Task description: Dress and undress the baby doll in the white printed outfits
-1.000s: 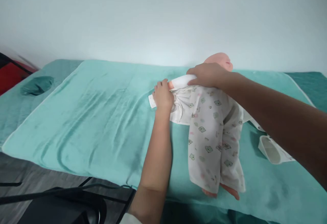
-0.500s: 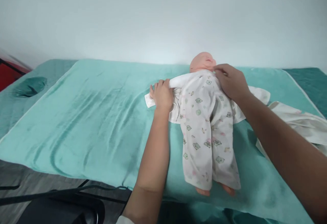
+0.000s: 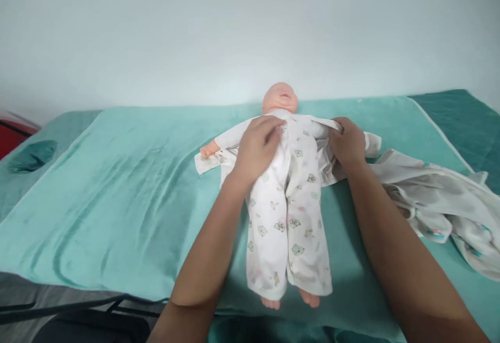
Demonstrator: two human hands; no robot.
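Note:
A baby doll [image 3: 279,98] lies on its back, head toward the wall. It wears a white baby romper [image 3: 300,197] printed with small green and pink figures, and its bare feet stick out of the legs. My left hand [image 3: 260,142] is on the doll's chest, thumb and fingers closed on the romper's front below the neck. My right hand [image 3: 347,139] grips white sleeve cloth at the doll's arm on the right; the doll's hand there is hidden. Beneath the doll, a second printed garment [image 3: 207,162] is spread, its sleeve showing beside the doll's other hand [image 3: 210,148].
A teal cover [image 3: 128,186] with creases lies over the padded bed, which has a round hole [image 3: 33,156] at the left end. Crumpled white printed baby clothes [image 3: 433,192] lie at the right. The wall [image 3: 195,35] stands behind. A dark seat [image 3: 91,327] is below the front edge.
My left hand has moved from the doll's arm onto its chest. My right hand has gone from the neck to the sleeve on the right. The view has shifted right.

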